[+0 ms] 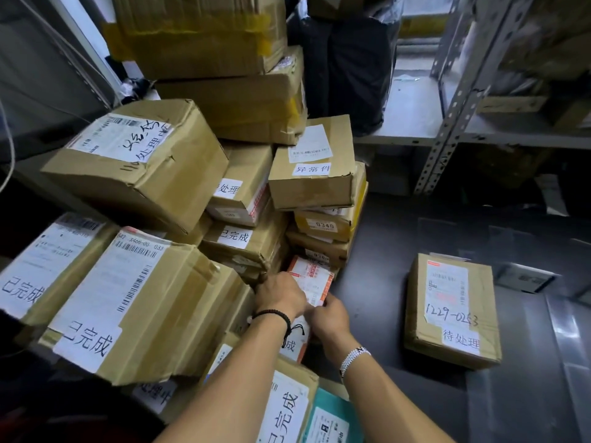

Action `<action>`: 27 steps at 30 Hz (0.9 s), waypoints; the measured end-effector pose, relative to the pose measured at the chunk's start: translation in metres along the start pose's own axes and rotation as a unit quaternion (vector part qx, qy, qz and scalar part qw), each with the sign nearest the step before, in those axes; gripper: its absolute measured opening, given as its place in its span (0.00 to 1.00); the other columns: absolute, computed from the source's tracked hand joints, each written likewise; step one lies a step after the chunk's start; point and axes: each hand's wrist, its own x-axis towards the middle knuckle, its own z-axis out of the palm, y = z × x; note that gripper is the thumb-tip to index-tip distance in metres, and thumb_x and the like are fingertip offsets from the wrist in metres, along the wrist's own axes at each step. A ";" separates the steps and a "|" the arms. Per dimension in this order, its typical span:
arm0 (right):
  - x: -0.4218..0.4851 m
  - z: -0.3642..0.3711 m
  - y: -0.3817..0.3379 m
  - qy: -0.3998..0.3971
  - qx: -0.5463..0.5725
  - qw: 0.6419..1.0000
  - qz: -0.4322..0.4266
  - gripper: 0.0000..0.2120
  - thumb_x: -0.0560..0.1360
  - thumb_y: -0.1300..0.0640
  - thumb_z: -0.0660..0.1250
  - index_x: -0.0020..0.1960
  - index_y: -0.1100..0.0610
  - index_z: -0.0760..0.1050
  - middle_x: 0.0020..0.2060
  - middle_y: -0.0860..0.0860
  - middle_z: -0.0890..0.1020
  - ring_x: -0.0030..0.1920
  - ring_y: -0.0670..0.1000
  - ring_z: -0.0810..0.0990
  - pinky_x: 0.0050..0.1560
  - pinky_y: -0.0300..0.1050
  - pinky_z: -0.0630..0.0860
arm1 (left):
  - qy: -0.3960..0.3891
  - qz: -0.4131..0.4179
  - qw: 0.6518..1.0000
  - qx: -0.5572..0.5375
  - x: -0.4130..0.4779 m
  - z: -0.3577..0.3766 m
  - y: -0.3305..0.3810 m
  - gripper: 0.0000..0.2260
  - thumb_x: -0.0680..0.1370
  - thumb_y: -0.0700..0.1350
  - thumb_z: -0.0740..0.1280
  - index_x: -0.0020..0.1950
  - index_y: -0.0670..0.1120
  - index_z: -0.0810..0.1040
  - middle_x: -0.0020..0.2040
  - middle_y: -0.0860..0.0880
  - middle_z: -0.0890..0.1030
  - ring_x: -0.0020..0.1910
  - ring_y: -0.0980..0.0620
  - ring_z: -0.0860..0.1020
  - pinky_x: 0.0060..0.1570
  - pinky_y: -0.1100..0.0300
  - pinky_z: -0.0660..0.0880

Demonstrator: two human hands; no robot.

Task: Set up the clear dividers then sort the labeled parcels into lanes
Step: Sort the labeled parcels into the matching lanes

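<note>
The dark surface (367, 292) beside grey shelving (454, 123) is carrying stacked cardboard boxes (243, 174). Your left hand (279, 297) and right hand (329, 314) are both gripping a small red-labelled parcel (311, 273) at the stack's foot, fingers curled on it. A lone labelled box (452, 314) is lying well apart to its right.

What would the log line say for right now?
stage: picking a parcel | left hand: grips small orange-labelled parcel | right hand: grips same parcel | lone parcel: lying apart on dark surface
</note>
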 end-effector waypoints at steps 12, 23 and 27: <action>-0.009 -0.025 0.012 -0.033 0.088 0.995 -0.028 0.13 0.82 0.58 0.66 0.65 0.47 0.76 0.57 0.48 0.85 0.52 0.51 0.87 0.55 0.56 0.84 | 0.001 0.020 0.999 -0.027 -0.001 -0.004 0.002 0.09 0.78 0.38 0.64 0.55 0.40 0.81 0.57 0.41 0.82 0.56 0.41 0.80 0.51 0.54 0.79; -0.057 -0.096 -0.006 -0.028 0.106 0.985 -0.134 0.12 0.83 0.53 0.65 0.65 0.42 0.74 0.54 0.44 0.86 0.49 0.46 0.87 0.48 0.49 0.85 | -0.026 0.081 0.968 -0.235 -0.061 -0.022 0.029 0.08 0.78 0.45 0.70 0.55 0.53 0.86 0.49 0.52 0.86 0.47 0.50 0.84 0.49 0.52 0.83; -0.080 -0.129 -0.010 0.003 0.052 0.983 -0.177 0.13 0.82 0.49 0.66 0.65 0.40 0.73 0.55 0.43 0.85 0.51 0.46 0.87 0.51 0.54 0.85 | -0.042 0.111 0.929 -0.350 -0.101 -0.020 0.043 0.11 0.80 0.43 0.70 0.60 0.54 0.84 0.52 0.53 0.86 0.48 0.52 0.85 0.45 0.56 0.83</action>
